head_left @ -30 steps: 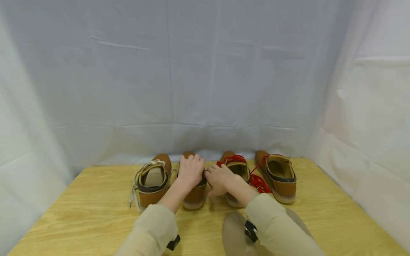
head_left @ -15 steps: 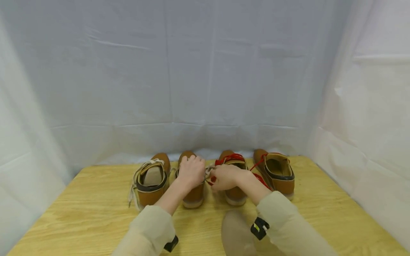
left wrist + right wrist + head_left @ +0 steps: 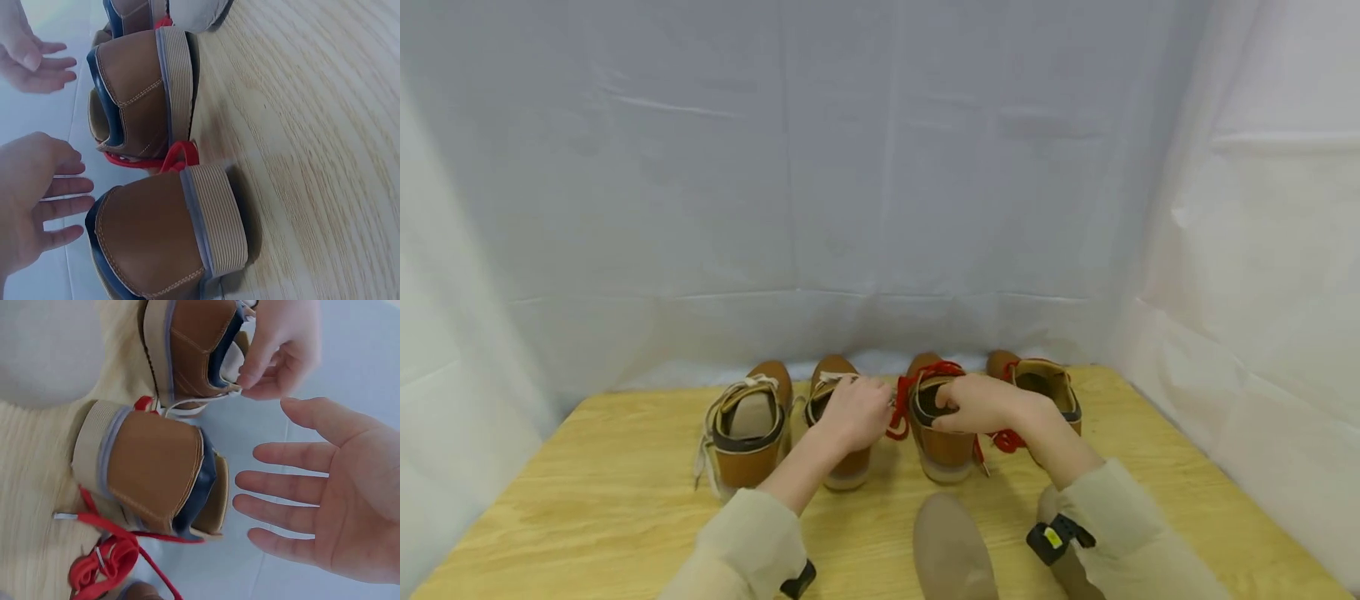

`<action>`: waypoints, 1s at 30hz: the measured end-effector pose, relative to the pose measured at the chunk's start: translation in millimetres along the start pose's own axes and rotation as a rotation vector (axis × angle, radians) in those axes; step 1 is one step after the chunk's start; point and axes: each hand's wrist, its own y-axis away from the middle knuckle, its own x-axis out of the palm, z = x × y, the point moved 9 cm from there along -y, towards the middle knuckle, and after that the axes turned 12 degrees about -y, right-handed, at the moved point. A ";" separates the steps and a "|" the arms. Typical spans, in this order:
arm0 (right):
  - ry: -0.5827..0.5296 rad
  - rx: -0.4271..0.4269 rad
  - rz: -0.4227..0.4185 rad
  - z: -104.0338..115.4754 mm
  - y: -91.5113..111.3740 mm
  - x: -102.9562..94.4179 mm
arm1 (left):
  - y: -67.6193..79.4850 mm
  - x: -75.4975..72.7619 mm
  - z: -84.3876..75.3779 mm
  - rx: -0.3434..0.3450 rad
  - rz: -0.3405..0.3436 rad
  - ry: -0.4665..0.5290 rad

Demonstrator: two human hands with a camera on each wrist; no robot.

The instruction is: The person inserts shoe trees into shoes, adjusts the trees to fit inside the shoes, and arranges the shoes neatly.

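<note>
My left hand [image 3: 861, 412] is over the collar of the second brown shoe from the left [image 3: 850, 467], which has pale laces. In the left wrist view the fingers of this left hand [image 3: 37, 200] are loosely bent beside the shoe's heel [image 3: 150, 237], with nothing seen between them. My right hand [image 3: 988, 404] hovers over the third shoe [image 3: 946, 450], whose laces are red. The right wrist view shows this right hand [image 3: 337, 500] palm out, fingers spread, apart from the shoe [image 3: 153, 469]. A red lace [image 3: 901, 408] hangs between these two shoes.
At the far left stands a brown shoe [image 3: 748, 467] with pale laces trailing; a fourth shoe [image 3: 1052, 387] with red laces stands at the right. All are on a wooden tabletop [image 3: 602, 500] before white cloth walls [image 3: 850, 167]. A beige rounded form [image 3: 955, 550] is at the near edge.
My right hand has moved right, from beside the left hand to over the third shoe. The red lace between the shoes has come into sight. My left hand stays over the second shoe.
</note>
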 end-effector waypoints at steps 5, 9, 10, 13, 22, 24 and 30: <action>-0.001 0.034 0.029 -1.0 17.7 4.0 | -1.7 -4.2 -10.8 0.070 -0.038 0.011; 0.048 0.038 0.033 5.0 30.0 10.8 | -0.8 -5.8 -17.6 0.102 -0.067 -0.001; 0.075 0.041 0.024 6.9 32.8 11.8 | -0.3 -6.0 -18.9 0.109 -0.076 -0.010; 0.176 0.056 -0.019 11.5 42.4 13.6 | 1.0 -4.3 -22.2 0.129 -0.079 -0.017; 0.060 0.066 -0.133 28.6 67.4 28.7 | 1.5 1.7 -25.2 0.135 -0.030 -0.031; -0.054 0.048 -0.141 32.6 72.2 38.0 | 1.9 3.0 -26.1 0.147 -0.020 -0.052; -0.119 -0.013 -0.171 42.1 83.2 75.9 | 1.6 7.8 -25.9 0.159 0.008 -0.086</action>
